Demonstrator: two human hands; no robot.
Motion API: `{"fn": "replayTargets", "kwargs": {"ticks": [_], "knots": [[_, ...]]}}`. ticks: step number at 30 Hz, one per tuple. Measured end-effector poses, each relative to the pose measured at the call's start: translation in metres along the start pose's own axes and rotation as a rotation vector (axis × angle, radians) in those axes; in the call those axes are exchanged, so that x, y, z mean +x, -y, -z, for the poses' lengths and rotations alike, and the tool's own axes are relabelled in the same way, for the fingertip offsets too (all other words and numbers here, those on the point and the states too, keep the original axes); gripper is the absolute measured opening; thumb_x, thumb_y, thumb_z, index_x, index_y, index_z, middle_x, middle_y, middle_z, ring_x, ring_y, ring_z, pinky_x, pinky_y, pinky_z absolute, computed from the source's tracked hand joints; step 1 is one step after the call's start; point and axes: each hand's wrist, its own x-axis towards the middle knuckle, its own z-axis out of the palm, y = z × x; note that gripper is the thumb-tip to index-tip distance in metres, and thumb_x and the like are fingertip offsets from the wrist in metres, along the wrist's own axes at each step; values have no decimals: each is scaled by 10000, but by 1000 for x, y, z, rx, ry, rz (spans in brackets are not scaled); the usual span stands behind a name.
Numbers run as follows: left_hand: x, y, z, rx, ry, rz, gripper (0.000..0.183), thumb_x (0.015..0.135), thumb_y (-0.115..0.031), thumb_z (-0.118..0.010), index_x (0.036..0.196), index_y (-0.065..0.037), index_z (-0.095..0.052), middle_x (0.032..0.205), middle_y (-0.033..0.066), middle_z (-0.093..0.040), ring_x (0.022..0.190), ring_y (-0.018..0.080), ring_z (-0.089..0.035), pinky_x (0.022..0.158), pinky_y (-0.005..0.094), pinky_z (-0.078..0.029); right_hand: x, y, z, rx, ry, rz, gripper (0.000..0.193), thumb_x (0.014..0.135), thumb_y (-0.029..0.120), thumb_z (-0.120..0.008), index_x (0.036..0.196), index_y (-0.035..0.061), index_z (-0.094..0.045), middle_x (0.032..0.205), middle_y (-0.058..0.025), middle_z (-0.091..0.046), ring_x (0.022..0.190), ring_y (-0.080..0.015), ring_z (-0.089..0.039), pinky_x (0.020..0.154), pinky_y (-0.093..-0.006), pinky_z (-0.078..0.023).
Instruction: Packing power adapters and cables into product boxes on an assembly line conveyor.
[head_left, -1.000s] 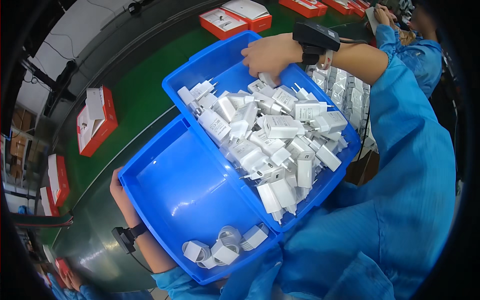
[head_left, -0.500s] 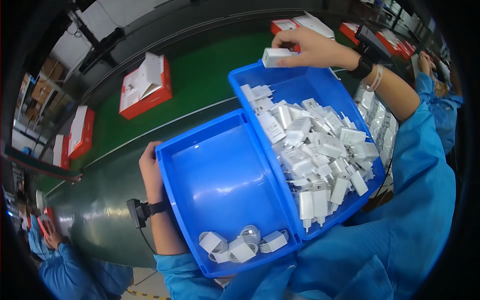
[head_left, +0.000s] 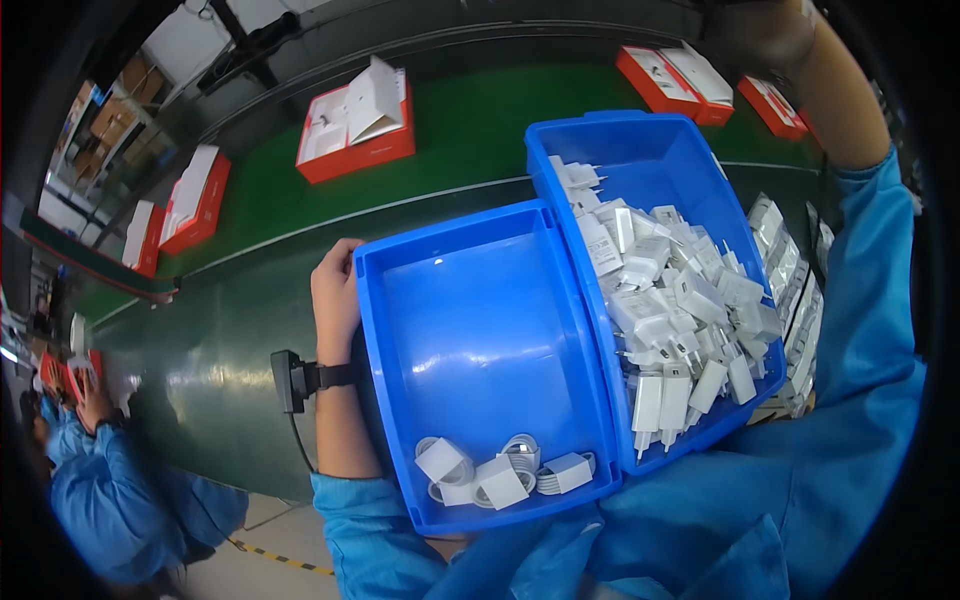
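Note:
My left hand (head_left: 337, 290) is closed on the upper left side of a shallow blue bin (head_left: 470, 300), its fingers partly hidden by the wall. Several coiled white cables (head_left: 505, 483) with paper wraps lie along the bin's near end. Beside it, touching on the right, a deeper blue bin (head_left: 655, 135) holds a heap of white plug chargers (head_left: 690, 300). My right forearm (head_left: 845, 95) stretches to the far right, past this bin. At the upper edge the right hand is dark and smeared, so its fingers and anything in them cannot be made out.
Open red boxes with white lids, one at far centre (head_left: 360, 140) and another at far right (head_left: 668, 85), sit on the green conveyor belt (head_left: 490, 120). Clear bags of white items (head_left: 795, 290) lie right of the bins. At left, a co-worker's hand (head_left: 95, 400) holds a red box.
My right hand has moved from above the charger bin, where it held a white charger, up to the far right. In view, bins and boxes have shifted right. My left hand keeps its grip.

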Motion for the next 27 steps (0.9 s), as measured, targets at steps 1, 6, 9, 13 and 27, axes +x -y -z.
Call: {"fn": "replayTargets", "kwargs": {"ticks": [1, 6, 9, 13, 27], "knots": [[-1, 2, 2, -1, -14, -29, 177, 915, -132, -582, 977, 18, -653, 751, 129, -654, 676, 134, -580, 647, 279, -472, 7, 11, 3, -68, -48, 22, 451, 855, 150, -726, 1265, 8, -603, 1086, -90, -684, 963, -146, -633, 828, -280, -517], [2, 1, 3, 151, -52, -66, 225, 915, -217, -582, 997, -34, -685, 803, 177, -674, 704, 284, -646, 670, 358, -499, 45, 21, -5, 68, -112, 99, 452, 858, 169, -734, 1258, -1, -609, 1084, -95, -677, 981, -157, -640, 824, -280, -530], [7, -12, -4, 202, -41, -33, 229, 916, -239, -579, 972, -47, -690, 751, 158, -646, 692, 302, -627, 648, 377, -484, 64, 12, -2, 132, -102, 87, 460, 866, 157, -726, 1269, -21, -595, 1108, -109, -670, 977, -164, -646, 839, -282, -535], [0, -4, -1, 220, -87, -70, 212, 912, -235, -579, 941, -58, -693, 716, 139, -623, 692, 294, -613, 641, 387, -475, 95, -11, -42, 217, -150, -19, 484, 837, 91, -743, 1274, -47, -587, 1079, -132, -685, 910, -173, -662, 785, -289, -555], [4, 1, 10, 35, 36, -88, 192, 916, -132, -589, 1010, 20, -657, 860, 50, -668, 805, 111, -578, 722, 272, -480, 5, 4, -44, -69, 106, 67, 378, 764, 197, -762, 1089, 16, -698, 999, -95, -733, 873, -206, -656, 815, -338, -520]]}}
